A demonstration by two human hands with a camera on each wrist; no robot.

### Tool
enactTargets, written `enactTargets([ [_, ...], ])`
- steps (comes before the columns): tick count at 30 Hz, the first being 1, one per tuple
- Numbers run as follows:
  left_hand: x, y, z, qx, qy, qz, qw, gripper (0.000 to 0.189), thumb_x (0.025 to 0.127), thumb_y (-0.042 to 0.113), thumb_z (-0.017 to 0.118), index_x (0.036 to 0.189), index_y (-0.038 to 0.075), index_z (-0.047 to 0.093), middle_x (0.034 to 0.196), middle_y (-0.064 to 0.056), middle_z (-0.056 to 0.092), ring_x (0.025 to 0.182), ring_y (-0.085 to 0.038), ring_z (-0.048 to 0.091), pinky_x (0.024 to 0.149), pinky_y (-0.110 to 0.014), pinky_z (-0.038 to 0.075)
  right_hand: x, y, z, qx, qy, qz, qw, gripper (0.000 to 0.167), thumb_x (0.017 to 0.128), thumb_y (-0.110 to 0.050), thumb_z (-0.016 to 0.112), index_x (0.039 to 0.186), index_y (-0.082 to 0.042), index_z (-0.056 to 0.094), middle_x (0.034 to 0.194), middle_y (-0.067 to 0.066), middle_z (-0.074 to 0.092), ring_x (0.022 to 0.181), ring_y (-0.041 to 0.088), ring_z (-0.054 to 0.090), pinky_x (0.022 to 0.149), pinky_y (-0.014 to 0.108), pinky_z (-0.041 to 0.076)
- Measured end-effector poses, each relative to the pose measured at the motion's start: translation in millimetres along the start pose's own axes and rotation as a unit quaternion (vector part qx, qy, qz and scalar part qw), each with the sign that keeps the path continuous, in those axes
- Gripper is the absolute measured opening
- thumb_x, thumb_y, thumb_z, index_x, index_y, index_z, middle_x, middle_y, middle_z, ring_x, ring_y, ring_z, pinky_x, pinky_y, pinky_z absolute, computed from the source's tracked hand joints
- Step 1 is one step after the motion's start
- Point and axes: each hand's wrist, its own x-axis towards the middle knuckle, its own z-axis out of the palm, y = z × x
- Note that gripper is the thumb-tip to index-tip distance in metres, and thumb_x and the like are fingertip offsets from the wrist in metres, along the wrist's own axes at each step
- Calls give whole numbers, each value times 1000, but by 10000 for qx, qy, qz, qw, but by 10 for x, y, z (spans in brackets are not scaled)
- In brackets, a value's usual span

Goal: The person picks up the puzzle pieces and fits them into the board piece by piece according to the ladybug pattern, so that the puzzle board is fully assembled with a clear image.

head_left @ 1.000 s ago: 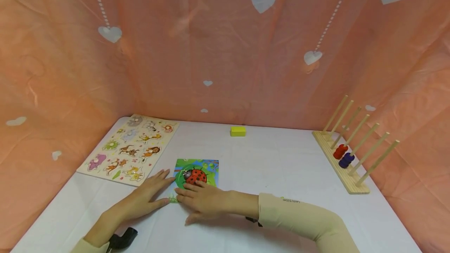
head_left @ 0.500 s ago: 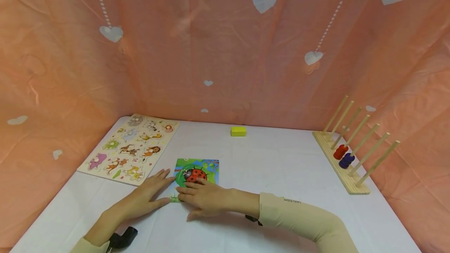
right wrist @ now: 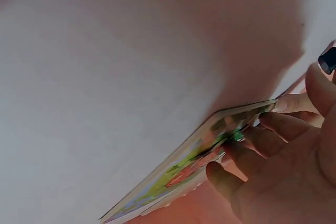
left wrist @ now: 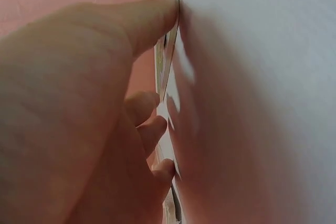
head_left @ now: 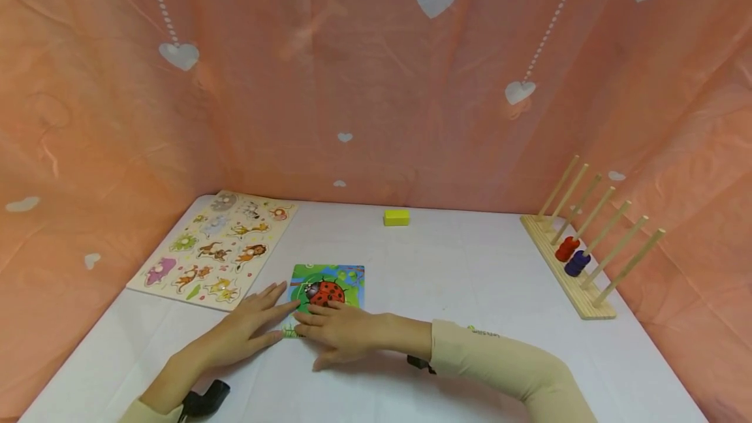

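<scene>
A small square ladybug puzzle (head_left: pixel 325 292) lies flat on the white table, its lower part covered by my right hand (head_left: pixel 343 333). That hand stretches across from the right, fingers extended over the picture; the right wrist view shows its fingertips on or just above the puzzle (right wrist: pixel 181 178). My left hand (head_left: pixel 243 325) rests at the puzzle's left edge with fingers spread, one fingertip reaching over the border. In the left wrist view, the left thumb (left wrist: pixel 152 22) touches the puzzle's edge near the front corner. Neither hand is curled round anything.
A wooden animal peg puzzle board (head_left: pixel 220 250) lies at the back left. A yellow block (head_left: pixel 396 217) sits near the back edge. On the right stands a wooden rack of upright pegs (head_left: pixel 572 273) with red beads (head_left: pixel 567 249) and blue beads (head_left: pixel 578 263). Pink heart-patterned cloth (head_left: pixel 376 83) surrounds the table.
A finger of my left hand has shifted right, over the puzzle's left border. My right hand stays nearly in place on the puzzle. The head view has tilted slightly.
</scene>
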Motion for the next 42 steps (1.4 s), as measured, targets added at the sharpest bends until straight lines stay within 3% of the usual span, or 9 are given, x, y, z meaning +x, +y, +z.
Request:
enactTargets([
  [4,0,8,4,58,-32,8,10000,50,101,36,58,147,16,52,159,-24,28,143,-49,26,107,-72,23,-3,-26,-23,-233,-93,103,9996,74,99,-58,49,158,-18,30,165,2,17,151,20,16,120,44,21],
  [16,0,12,6,136,-75,-39,9999,49,101,35,58,145,16,54,158,-24,31,142,-51,27,106,-73,23,2,-27,-36,-119,-37,167,9998,71,98,-56,52,157,-19,35,164,0,23,151,20,19,118,52,24],
  [24,17,72,9,98,-234,-45,9997,51,100,27,60,147,9,50,161,-15,29,146,-45,20,105,-77,17,-34,-20,-8,341,-117,279,9990,73,98,-53,55,159,-23,29,165,-3,17,150,35,14,115,59,25],
  [29,33,70,-1,-110,-347,-159,9992,52,100,25,60,148,9,48,159,-14,34,146,-45,23,105,-78,11,-59,10,-12,257,-131,222,9993,72,99,-52,54,159,-23,28,166,0,16,150,34,15,117,54,25],
  [35,40,69,-5,-118,-352,-101,9993,52,100,24,60,147,7,49,158,-14,34,144,-47,24,105,-78,12,-216,4,-5,-79,-206,116,9997,75,99,-55,52,158,-16,29,166,6,16,151,28,18,118,48,26],
  [42,27,86,-12,-140,-354,-152,9992,49,100,24,59,147,13,52,158,-15,35,144,-48,24,105,-78,11,-581,-52,29,-554,-80,-56,9984,76,97,-58,53,154,-10,38,162,5,28,148,16,27,116,40,32],
])
